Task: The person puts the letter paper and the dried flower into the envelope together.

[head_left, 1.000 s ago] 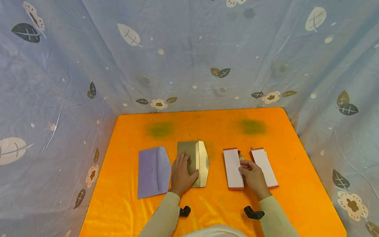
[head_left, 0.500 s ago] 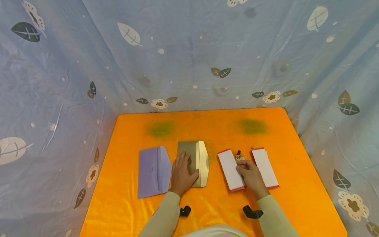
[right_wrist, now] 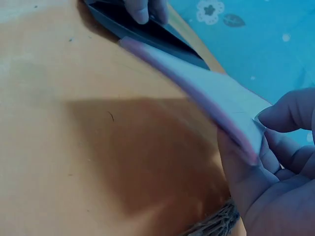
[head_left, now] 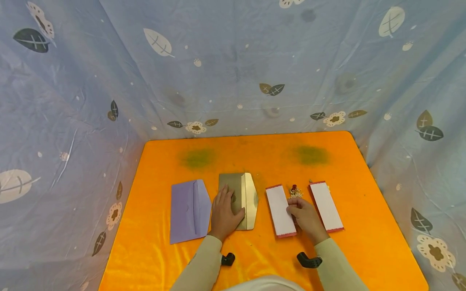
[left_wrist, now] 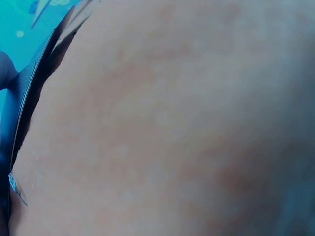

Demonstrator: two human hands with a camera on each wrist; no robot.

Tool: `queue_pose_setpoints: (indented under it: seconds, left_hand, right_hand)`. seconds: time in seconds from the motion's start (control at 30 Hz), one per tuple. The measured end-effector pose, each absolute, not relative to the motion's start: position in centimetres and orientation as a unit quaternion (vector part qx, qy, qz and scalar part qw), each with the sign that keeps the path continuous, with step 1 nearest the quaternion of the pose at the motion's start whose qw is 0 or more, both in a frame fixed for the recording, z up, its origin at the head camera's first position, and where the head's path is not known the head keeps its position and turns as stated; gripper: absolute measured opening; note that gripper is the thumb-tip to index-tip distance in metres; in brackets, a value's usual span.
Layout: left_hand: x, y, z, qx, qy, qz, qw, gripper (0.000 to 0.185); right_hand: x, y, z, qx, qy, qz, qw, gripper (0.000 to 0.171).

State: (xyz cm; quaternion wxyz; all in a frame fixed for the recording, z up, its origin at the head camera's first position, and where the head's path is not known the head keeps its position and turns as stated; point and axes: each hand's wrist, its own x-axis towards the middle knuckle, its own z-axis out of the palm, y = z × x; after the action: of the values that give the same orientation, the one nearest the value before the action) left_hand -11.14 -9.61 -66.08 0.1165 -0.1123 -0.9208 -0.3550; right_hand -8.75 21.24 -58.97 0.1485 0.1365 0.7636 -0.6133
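Observation:
My right hand (head_left: 307, 218) pinches the right long edge of a white card with red-edged ends (head_left: 280, 211). The right wrist view shows this card (right_wrist: 211, 91) tilted and lifted off the table, with a shadow below it. My left hand (head_left: 224, 214) rests with extended fingers on a gold envelope (head_left: 250, 202), whose pointed flap lies unfolded to the right. In the right wrist view the envelope's mouth (right_wrist: 147, 34) gapes near the left fingers. Skin fills most of the left wrist view. A small dried flower bunch (head_left: 295, 191) lies just beyond my right hand.
A purple envelope (head_left: 183, 212) lies left of the gold one, flap unfolded. Another white card with red ends (head_left: 326, 207) lies right of my right hand. An orange cloth (head_left: 247, 153) covers the table, and a patterned blue curtain (head_left: 218, 72) surrounds its back and sides.
My right hand has moved left with the card, which turned slightly and uncovered the dried flowers. The left hand stays on the gold envelope.

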Motion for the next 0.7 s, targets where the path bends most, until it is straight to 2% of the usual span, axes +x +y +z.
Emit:
queue_pose_setpoints:
  seconds: [0.47, 0.7]
  left_hand:
    - [-11.1, -9.6, -66.2, -0.107, -0.923, -0.352, 0.115, 0.072]
    - [-11.1, -9.6, -66.1, -0.102, -0.924, -0.353, 0.104, 0.073]
  right_hand:
    - [-8.8, 19.6, -59.0, 0.124, 0.767, -0.608, 0.162, 0.021]
    - [-8.8, 18.5, -59.2, 0.113, 0.766, -0.611, 0.162, 0.023]
